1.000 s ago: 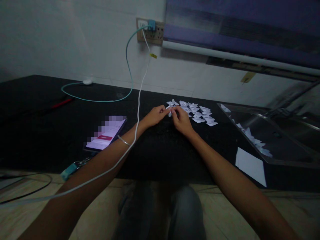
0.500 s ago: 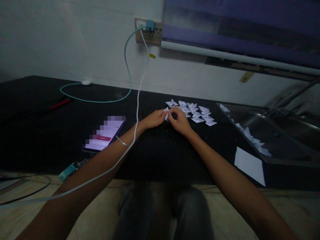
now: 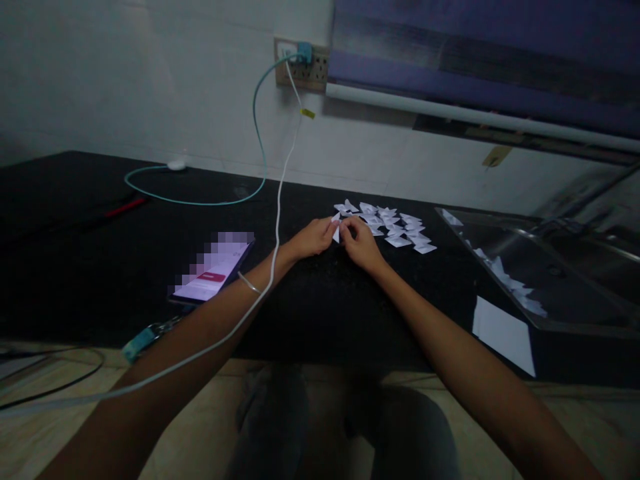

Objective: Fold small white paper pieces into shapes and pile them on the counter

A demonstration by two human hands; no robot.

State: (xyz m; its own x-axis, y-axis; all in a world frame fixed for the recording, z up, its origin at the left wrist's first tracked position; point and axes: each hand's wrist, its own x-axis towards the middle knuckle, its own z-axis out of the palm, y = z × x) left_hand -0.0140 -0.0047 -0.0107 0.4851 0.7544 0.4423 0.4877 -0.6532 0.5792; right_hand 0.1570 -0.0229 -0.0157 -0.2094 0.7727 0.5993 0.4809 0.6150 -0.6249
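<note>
My left hand and my right hand meet over the black counter, fingertips pinched together on a small white folded paper piece. Just beyond the hands lie several similar white folded paper pieces in a loose cluster. A thin bangle sits on my left wrist.
A lit phone lies left of my arm. A white cable and a teal cable run from the wall socket. A steel sink at right holds paper scraps; a white sheet lies near the counter edge. Keys hang at the front.
Both hands drew slightly nearer to me with the paper piece, still pinching it between them; the pile behind stays as it was.
</note>
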